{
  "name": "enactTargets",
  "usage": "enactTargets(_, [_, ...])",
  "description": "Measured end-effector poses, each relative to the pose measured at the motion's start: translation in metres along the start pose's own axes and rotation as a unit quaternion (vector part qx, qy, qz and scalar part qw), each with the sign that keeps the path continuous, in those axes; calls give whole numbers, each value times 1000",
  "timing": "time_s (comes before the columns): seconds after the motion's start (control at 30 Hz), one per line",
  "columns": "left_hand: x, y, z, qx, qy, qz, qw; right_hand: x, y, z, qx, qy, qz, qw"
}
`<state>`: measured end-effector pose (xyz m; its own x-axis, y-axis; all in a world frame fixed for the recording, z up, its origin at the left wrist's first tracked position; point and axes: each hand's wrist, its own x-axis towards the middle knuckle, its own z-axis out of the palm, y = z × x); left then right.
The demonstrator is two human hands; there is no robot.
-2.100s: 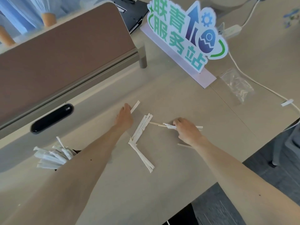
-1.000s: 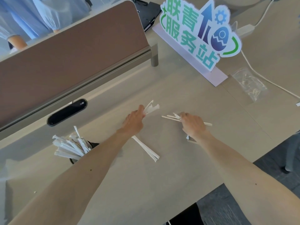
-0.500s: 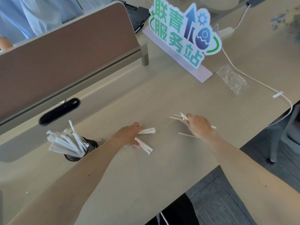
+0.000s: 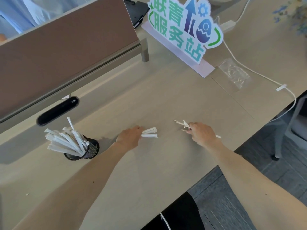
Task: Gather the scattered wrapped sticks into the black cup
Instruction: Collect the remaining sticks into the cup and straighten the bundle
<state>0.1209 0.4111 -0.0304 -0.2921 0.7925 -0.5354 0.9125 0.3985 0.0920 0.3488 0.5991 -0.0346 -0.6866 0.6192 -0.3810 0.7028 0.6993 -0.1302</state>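
Observation:
A black mesh cup (image 4: 90,151) stands at the left of the beige desk (image 4: 166,100), filled with several white wrapped sticks (image 4: 66,140) that fan out to the left. My left hand (image 4: 129,138) is closed on a small bundle of wrapped sticks (image 4: 150,132) whose ends poke out to the right, low over the desk and to the right of the cup. My right hand (image 4: 201,134) grips several thin sticks (image 4: 181,124) that stick out up-left, with one end showing behind the hand.
A brown partition (image 4: 66,45) runs along the back left, with a black oval cable slot (image 4: 57,111) below it. A colourful sign (image 4: 182,29) stands at the back, a clear plastic bag (image 4: 234,74) and a white cable (image 4: 259,75) to the right. The desk edge falls away at lower right.
My left hand picked up the loose sticks in the middle of the desk and holds them as one bundle. My right hand gathered its sticks off the desk. No loose sticks lie between the hands now.

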Motion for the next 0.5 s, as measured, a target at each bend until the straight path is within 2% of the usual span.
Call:
enactTargets(0.1, [3,3,-3,-72,2,-33,997,-3,-1,2,-31,19,-1,999])
enactTargets(0.17, [6,5,-8,-109,7,-40,993,-1,-4,0,-14,17,6,1000])
enactTargets(0.23, [7,7,-18,-192,41,-59,979,5,-10,-9,31,15,23,999])
enactTargets(0.37, [0,8,-48,-357,144,-112,916,15,-33,-42,167,85,41,981])
enactTargets(0.5, [-21,-3,-89,-496,171,-152,838,18,-76,-89,346,101,46,932])
